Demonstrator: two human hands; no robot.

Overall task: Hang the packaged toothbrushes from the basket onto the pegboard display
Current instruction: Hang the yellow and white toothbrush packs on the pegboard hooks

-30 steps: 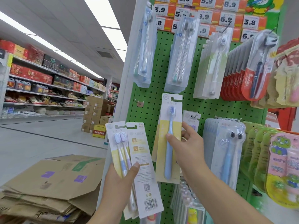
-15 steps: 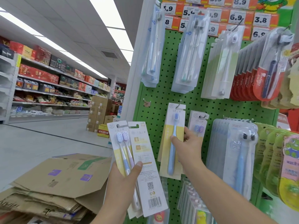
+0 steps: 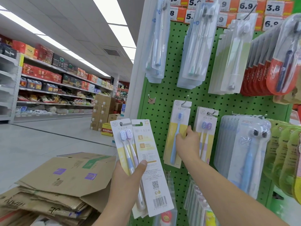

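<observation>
Nearest, the left hand grips spare toothbrush packs fanned upright, thumb across them, probably kept ready for hanging. Beyond, the right hand pinches a blue toothbrush pack, its slot on a hook of the green pegboard, seemingly steadying it. No basket shows.

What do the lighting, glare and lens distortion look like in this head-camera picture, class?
Head view: bright ceiling light strips give even light with few hard shadows; glare whitens the clear blister packs up top; the wide lens bows the white post and the pegboard; edge packs look smeared, while the left hand and its held packs are sharp.
</observation>
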